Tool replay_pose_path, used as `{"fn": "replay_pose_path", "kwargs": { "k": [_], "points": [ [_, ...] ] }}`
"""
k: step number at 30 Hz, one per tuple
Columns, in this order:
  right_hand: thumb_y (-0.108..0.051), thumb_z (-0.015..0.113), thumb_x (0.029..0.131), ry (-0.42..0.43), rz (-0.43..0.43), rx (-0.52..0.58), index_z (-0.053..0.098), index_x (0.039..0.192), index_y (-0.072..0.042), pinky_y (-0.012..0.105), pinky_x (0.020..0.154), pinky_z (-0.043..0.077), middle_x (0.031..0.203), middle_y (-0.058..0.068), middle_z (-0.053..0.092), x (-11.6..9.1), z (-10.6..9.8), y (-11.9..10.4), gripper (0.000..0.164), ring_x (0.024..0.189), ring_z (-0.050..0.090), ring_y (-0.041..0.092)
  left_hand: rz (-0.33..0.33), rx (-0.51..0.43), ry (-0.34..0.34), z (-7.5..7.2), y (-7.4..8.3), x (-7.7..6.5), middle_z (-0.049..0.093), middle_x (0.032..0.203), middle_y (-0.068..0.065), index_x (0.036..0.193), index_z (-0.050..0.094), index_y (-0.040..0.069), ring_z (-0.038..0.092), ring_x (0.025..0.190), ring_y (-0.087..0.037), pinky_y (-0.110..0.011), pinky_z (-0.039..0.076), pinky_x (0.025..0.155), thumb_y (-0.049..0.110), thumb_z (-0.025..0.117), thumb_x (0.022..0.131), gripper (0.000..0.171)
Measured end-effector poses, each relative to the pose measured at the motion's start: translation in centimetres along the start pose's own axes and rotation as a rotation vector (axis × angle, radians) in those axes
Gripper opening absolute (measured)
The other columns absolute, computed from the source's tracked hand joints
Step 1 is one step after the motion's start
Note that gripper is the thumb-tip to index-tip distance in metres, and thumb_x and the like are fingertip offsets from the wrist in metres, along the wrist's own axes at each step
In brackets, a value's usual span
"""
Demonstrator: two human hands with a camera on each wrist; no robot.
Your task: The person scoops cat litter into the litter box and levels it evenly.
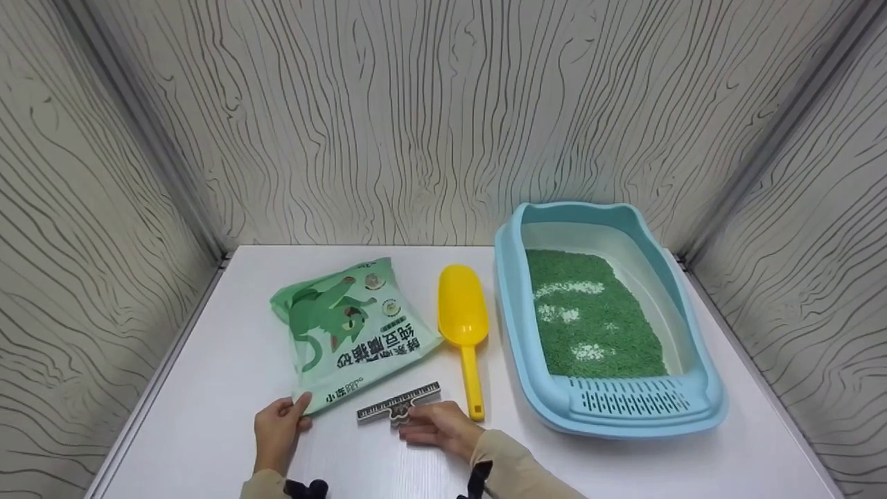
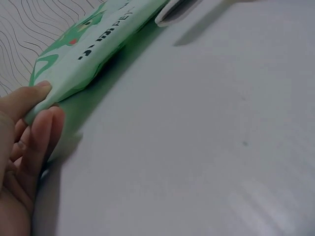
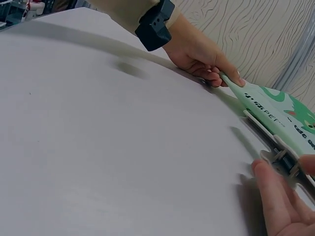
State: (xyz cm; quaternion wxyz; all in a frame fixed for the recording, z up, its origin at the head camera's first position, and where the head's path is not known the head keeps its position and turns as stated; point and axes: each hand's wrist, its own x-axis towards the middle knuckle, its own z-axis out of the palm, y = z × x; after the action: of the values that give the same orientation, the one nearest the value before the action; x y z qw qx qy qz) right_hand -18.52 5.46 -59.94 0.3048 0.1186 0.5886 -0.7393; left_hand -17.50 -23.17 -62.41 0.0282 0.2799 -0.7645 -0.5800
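A green and pale cat litter bag (image 1: 360, 333) with a cat picture lies on the white table. My left hand (image 1: 277, 426) pinches its near left corner, thumb on top and fingers below, as the left wrist view shows at the bag (image 2: 88, 54). My right hand (image 1: 443, 428) holds a long bag clip (image 1: 398, 403) with a dark, ruler-like marked strip. In the right wrist view the clip (image 3: 283, 160) sits between thumb and fingers, close beside the bag's near edge. Whether the clip's jaws are parted is hard to see.
A yellow scoop (image 1: 463, 305) lies right of the bag, its handle toward me. Farther right stands a light blue litter box (image 1: 516, 333) with green litter (image 1: 596, 319) and white patches in it. Wood-grain patterned panels (image 1: 416, 125) enclose the table at the back and sides.
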Motion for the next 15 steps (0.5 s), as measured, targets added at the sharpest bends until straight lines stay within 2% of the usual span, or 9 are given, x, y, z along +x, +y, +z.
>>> {"fn": "replay_pose_path", "kwargs": {
  "k": [10,15],
  "points": [
    [-0.008,0.061,0.088,0.031,0.009,-0.091,0.063,0.107,0.007,0.041,0.079,0.059,0.098,0.023,0.073,-1.2,-0.3,-0.6,0.024,0.085,0.074,0.031,-0.005,-0.012,-0.009,0.0,0.1,0.0,0.063,0.061,0.007,0.104,0.061,-0.009,0.063,0.055,-0.004,-0.013,0.044,0.059,0.032,0.068,0.089,0.044],
    [-0.008,0.060,0.088,0.014,0.009,-0.109,0.064,0.105,0.008,0.038,0.077,0.060,0.096,0.022,0.073,-1.6,-0.5,-0.3,0.023,0.082,0.075,0.028,0.004,-0.023,-0.004,0.2,0.0,-0.1,0.065,0.062,0.007,0.104,0.061,-0.010,0.063,0.055,-0.005,-0.013,0.046,0.059,0.032,0.068,0.088,0.045]
  ]
}}
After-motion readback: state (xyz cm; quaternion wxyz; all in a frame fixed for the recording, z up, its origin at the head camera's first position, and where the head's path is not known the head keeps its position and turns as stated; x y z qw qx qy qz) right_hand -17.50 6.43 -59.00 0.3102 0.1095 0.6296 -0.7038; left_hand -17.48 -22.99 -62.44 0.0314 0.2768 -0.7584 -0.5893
